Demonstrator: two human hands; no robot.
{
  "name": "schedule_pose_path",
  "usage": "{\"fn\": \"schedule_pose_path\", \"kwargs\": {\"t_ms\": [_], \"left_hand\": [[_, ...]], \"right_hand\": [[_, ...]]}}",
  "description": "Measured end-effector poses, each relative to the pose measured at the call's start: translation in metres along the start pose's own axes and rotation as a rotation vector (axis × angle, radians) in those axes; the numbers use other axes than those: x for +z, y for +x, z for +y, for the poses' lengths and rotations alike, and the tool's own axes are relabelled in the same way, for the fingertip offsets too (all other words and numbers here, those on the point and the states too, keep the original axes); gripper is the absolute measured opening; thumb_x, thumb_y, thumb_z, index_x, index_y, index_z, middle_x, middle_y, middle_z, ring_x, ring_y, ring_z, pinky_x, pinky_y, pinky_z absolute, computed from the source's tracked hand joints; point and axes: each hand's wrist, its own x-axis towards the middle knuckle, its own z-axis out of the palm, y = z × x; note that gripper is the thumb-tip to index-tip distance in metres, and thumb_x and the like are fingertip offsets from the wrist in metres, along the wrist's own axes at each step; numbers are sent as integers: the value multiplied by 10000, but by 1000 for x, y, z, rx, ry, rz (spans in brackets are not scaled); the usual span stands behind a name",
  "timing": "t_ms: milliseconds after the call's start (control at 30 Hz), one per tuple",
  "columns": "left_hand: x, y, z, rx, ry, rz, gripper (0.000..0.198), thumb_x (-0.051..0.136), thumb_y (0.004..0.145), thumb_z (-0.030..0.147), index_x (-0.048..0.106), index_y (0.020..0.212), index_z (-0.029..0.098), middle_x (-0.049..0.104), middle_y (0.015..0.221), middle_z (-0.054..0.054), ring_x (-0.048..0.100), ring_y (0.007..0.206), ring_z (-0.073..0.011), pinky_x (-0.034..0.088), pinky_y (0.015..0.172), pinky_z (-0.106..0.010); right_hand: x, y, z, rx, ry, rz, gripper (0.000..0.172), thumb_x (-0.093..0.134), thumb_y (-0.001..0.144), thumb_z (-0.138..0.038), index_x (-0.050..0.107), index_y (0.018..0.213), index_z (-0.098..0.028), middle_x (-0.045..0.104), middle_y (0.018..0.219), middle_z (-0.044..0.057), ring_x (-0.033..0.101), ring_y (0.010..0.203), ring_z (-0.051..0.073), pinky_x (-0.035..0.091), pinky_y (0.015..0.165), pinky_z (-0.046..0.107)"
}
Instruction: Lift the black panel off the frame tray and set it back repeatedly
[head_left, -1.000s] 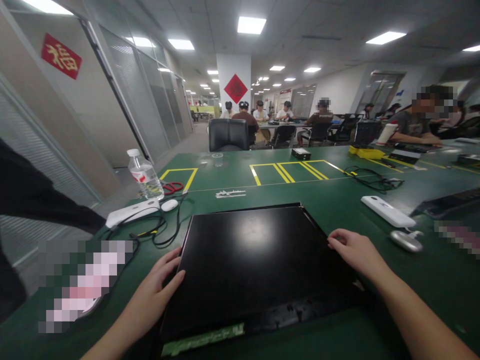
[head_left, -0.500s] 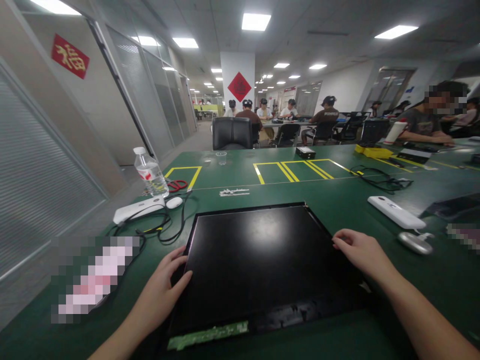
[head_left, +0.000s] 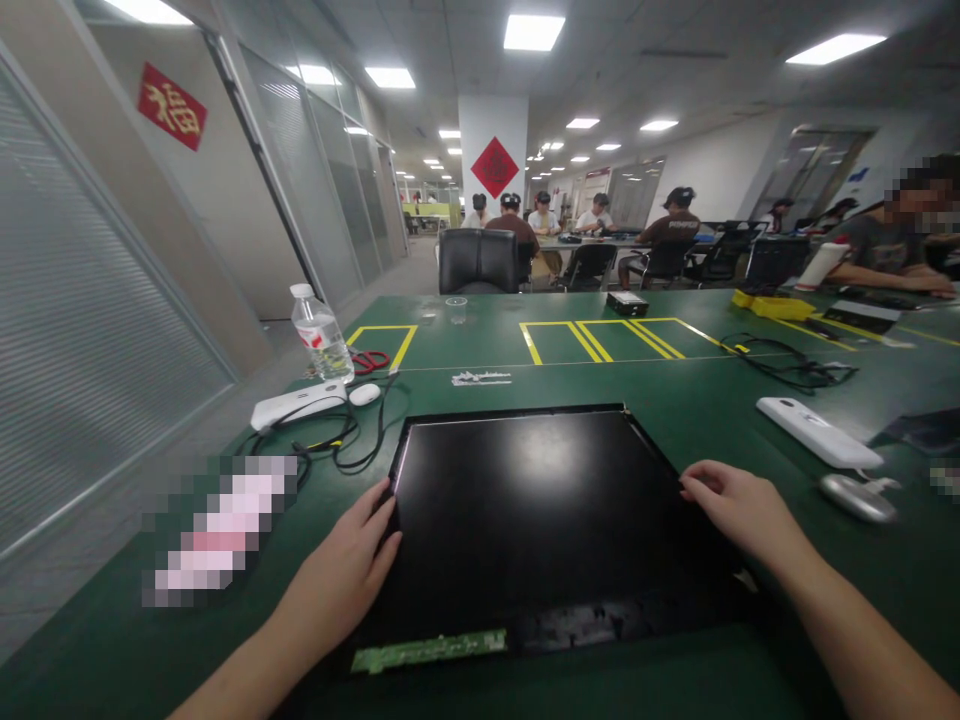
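A flat black LCD screen panel (head_left: pixel 540 510) lies face up in front of me, with a bare green circuit board strip (head_left: pixel 431 650) along its near edge. My left hand (head_left: pixel 349 560) grips the panel's left edge, thumb over the front and fingers along the side. On the opposite edge, my right hand (head_left: pixel 731 500) holds with thumb and curled fingers pinched together. A small pale tab (head_left: pixel 745 580) sticks out near the panel's lower right corner. The undersides of the panel and the fingertips beneath it are hidden.
On the green table (head_left: pixel 465 345) stand a water bottle (head_left: pixel 322 335) and a clear cup (head_left: pixel 456 310). Red scissors (head_left: pixel 371 360), a white power bank (head_left: pixel 300 405) and black cables (head_left: pixel 360 460) lie left. A white device (head_left: pixel 817 432) and silver mouse-shaped object (head_left: pixel 859 497) lie right. People sit beyond.
The whole view has shifted slightly, so everything appears a little farther right. Both hands stay on the panel's edges, and the panel shows no clear movement on the table.
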Motion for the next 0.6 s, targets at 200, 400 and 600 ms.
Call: {"fn": "schedule_pose_path", "kwargs": {"t_ms": [200,400,600], "left_hand": [[-17,-8,2,176,14,-125,461,605,853,409,656,1292,280,583,1449,-113,491,1337,-361,369,1106,-535],[-33,-14,3,284,-79,-366,515,691,794,306,636,1296,409,581,1458,-49,511,1322,-352,383,1091,-543],[-43,-10,6,309,-57,-407,642,718,708,157,637,1293,411,603,1434,-60,523,1306,-357,327,1103,-596]], "right_hand": [[-1,1,3,-1,-3,-18,260,514,786,-417,717,817,-257,743,751,20,656,696,219,442,640,327],[-3,0,0,-2,6,-11,245,521,774,-392,719,813,-254,738,732,16,652,678,209,440,629,318],[-4,0,0,-11,1,-18,253,514,786,-398,718,822,-254,738,736,12,655,698,210,439,644,321]]}}
